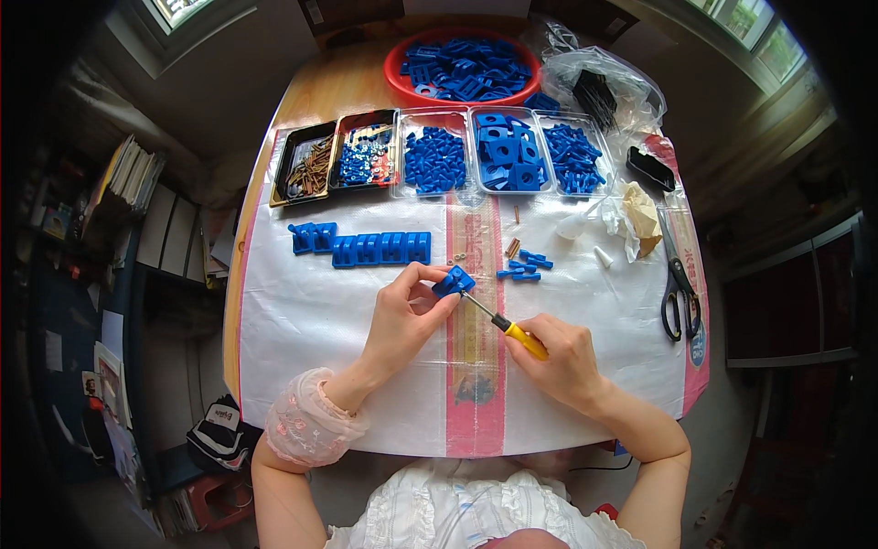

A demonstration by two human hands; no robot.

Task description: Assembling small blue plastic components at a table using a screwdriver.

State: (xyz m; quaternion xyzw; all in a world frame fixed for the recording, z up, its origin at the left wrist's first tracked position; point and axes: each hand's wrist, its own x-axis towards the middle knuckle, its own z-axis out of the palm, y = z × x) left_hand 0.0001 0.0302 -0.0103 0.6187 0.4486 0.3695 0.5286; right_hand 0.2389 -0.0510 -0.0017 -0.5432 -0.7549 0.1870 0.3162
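Pinching a blue plastic block (452, 282) in the fingers of the left hand (407, 306), near the middle of the worktop (306, 96), probably to stop it turning and to leave its right side exposed to the tool. Gripping a yellow-and-black screwdriver (523, 339) by the handle, fingers of the right hand (562, 355) wrapped around it, with the shaft aimed up and left at the block; cannot tell from this view whether seated in a screw. Laid just beyond the block, seemingly for short reaches: small blue forked pieces (525, 268) and copper-coloured pins (513, 248) to the right, a stepped row of blue blocks (380, 250) to the left. Lined up farther back, apparently sorted by kind: 2 black trays (278, 178) and 3 clear trays (434, 113), then a red basin (391, 80) near the far edge. Well apart to the right, near the side edge: black-handled scissors (678, 291). Between these and the right hand, room for swinging the screwdriver outward; toward the near edge, space on the white sheet (393, 407) for both forearms.
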